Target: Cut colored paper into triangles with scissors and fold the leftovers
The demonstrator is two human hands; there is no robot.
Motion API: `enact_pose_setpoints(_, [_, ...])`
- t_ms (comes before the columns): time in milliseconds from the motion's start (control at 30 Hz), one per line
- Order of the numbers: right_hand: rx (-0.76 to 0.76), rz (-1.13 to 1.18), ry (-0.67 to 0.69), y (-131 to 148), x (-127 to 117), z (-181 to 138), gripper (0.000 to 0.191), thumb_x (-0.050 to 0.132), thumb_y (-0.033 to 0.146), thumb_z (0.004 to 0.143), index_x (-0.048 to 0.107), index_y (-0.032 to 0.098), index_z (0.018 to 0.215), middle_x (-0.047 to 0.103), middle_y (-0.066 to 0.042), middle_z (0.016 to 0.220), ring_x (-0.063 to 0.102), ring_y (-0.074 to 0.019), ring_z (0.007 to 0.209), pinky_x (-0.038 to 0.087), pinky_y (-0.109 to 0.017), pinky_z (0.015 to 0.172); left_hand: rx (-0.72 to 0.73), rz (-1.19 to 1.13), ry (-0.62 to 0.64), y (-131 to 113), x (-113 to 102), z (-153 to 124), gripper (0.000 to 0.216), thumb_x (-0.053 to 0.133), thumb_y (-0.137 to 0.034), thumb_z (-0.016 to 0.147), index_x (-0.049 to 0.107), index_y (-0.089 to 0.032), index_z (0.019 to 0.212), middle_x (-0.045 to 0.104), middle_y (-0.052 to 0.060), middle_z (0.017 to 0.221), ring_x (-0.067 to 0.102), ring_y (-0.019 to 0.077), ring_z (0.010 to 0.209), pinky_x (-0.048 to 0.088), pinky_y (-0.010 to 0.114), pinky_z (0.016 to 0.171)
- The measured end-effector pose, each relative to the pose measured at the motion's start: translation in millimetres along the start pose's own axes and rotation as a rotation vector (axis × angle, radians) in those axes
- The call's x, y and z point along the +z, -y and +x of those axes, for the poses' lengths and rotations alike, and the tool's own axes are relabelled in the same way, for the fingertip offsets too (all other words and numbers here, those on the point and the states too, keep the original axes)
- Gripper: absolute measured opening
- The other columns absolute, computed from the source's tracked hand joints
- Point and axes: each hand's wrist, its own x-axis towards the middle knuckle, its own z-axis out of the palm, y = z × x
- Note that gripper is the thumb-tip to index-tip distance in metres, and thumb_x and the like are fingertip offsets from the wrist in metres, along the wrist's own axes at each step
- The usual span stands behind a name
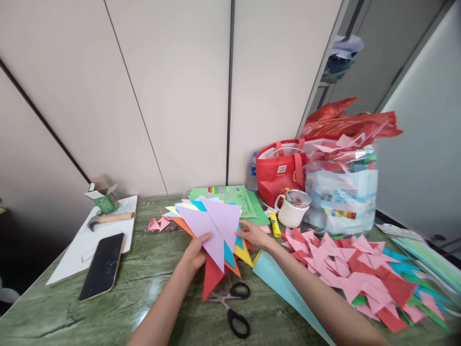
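Observation:
A fanned bundle of coloured paper triangles (pixel 205 222), lilac on top with blue, orange, yellow and red showing beneath, is held above the table. My left hand (pixel 196 252) grips its lower left side, thumb over the lilac sheet. On the right side, my right hand (pixel 252 233) pinches the bundle's edge. Scissors with black handles (pixel 230 307) lie on the table just below the papers, their blades partly hidden. A long light-blue paper strip (pixel 284 288) runs under my right forearm.
Folded pink and red paper pieces (pixel 345 269) are heaped at right. Behind stand a white mug (pixel 293 209), a yellow glue stick (pixel 275 225), a red bag (pixel 279 168) and a clear plastic bag (pixel 340 197). A phone (pixel 102 266), hammer (pixel 111 218) and small green box (pixel 104 199) are at left.

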Motion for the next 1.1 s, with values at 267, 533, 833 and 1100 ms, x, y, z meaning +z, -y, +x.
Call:
enact_pose_setpoints(267, [-0.189, 0.002, -0.056, 29, 19, -29, 0.04, 0.046, 0.028, 0.089, 0.042, 0.018, 0.127, 0.066, -0.006, 0.106, 0.062, -0.0197, 0.097, 0.049, -0.032, 0.08, 0.147, 0.043, -0.094, -6, -22, -25, 0.043, 0.063, 0.01, 0.063, 0.064, -0.008, 0.101, 0.075, 0.011, 0.083, 0.071, 0.0236, 0.071, 0.056, 0.037, 0.08])
enact_pose_setpoints(533, [-0.272, -0.373, 0.116, 43, 55, -115, 0.047, 0.076, 0.035, 0.066, 0.061, 0.02, 0.108, 0.064, -0.012, 0.107, 0.054, -0.0321, 0.103, 0.042, -0.043, 0.086, 0.223, 0.093, -0.203, -27, -74, -110, 0.038, 0.064, 0.01, 0.064, 0.066, -0.007, 0.098, 0.075, 0.012, 0.082, 0.071, 0.0252, 0.066, 0.061, 0.035, 0.065])
enact_pose_setpoints(833, [-0.183, -0.687, 0.057, 41, 61, -135, 0.023, 0.046, 0.02, 0.089, 0.065, 0.019, 0.102, 0.061, -0.014, 0.112, 0.049, -0.0314, 0.111, 0.039, -0.045, 0.089, 0.06, 0.206, -0.278, 10, -89, -157, 0.029, 0.065, 0.007, 0.065, 0.066, -0.006, 0.092, 0.075, 0.018, 0.081, 0.072, 0.0315, 0.067, 0.059, 0.045, 0.07])
enact_pose_setpoints(1100, [0.004, -0.786, -0.073, -19, 21, -138, 0.039, 0.051, 0.026, 0.088, 0.053, 0.029, 0.126, 0.035, -0.013, 0.145, 0.02, -0.0426, 0.134, 0.026, -0.064, 0.094, 0.046, 0.155, -0.235, 13, -79, -167, 0.027, 0.06, 0.006, 0.069, 0.066, -0.004, 0.094, 0.074, 0.018, 0.082, 0.072, 0.0282, 0.064, 0.06, 0.041, 0.07])
